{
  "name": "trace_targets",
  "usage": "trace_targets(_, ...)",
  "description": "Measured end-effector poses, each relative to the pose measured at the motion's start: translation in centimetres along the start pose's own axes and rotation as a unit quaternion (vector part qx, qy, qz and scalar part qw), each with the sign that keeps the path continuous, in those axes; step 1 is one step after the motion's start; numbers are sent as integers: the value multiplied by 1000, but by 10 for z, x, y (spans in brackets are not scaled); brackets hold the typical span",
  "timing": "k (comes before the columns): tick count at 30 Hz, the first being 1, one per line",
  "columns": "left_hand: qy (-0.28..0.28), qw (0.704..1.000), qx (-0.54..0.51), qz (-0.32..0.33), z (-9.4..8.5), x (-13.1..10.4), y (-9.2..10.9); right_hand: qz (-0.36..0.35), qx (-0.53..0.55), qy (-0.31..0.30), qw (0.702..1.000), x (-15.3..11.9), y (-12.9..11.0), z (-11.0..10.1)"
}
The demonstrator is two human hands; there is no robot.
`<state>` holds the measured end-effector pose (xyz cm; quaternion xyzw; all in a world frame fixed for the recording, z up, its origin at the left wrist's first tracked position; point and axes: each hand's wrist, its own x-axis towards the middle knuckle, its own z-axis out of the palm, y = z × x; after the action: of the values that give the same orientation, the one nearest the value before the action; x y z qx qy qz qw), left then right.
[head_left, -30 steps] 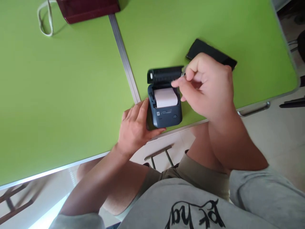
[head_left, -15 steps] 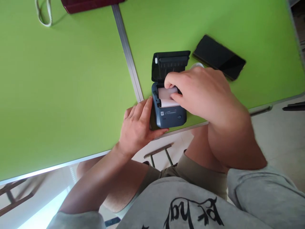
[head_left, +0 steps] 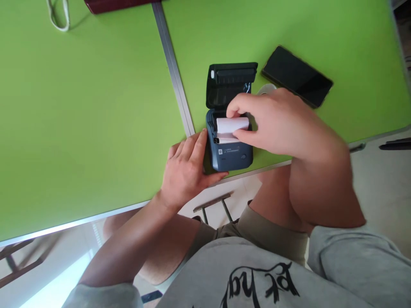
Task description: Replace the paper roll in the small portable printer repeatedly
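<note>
Green tabletop (head_left: pixel 105 111) over a pale floor (head_left: pixel 382 192), landmark = printer (head_left: pixel 233 159), a dark blue-grey unit sitting at the near edge of the table. Lid (head_left: pixel 221 93) is swung up on the printer's far side, bay exposed. Paper roll (head_left: pixel 228 125) is in the printer's bay, white, part of it hidden by fingers. Right hand (head_left: pixel 276 122) comes in from the right of the printer: index finger on the roll's far side, thumb on its near side, pinched on the roll. Left hand (head_left: pixel 183 173) is at the printer's left, fingers along that side, thumb stretched along the table edge in front of the printer; thumb and fingers well apart, braced around the corner rather than gripping. Black phone (head_left: pixel 298 76) lies beyond and right of the printer, dark screen up. Pale round item (head_left: pixel 266 88) sits between printer and phone, mostly covered by the right hand; can't identify. Metal strip (head_left: pixel 173 70) runs from left of the printer to the far side. Dark red object (head_left: pixel 118 5) far beyond the printer, cut off by frame; white cord (head_left: pixel 66 19) left of it.
</note>
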<state>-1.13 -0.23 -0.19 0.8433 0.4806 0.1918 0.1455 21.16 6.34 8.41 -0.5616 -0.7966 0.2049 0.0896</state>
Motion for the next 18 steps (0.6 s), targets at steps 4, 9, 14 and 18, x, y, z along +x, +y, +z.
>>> trace_targets(4, -2, 1000, 0, 0, 0, 0, 0, -43, 234, 124, 963, -17, 24, -9)
trace_targets(9, -13, 1000, -1, -13, -1, 2, 2, 54, 540, 227, 808, -26, 91, -3)
trace_targets(14, -14, 999, 15, -27, -1, 4, 3, 204, 461, 356, 786, -18, 117, 31)
trace_targets(18, -14, 999, 37, -19, -1, 6, 4, 155, 318, 352, 867, -18, 106, 47)
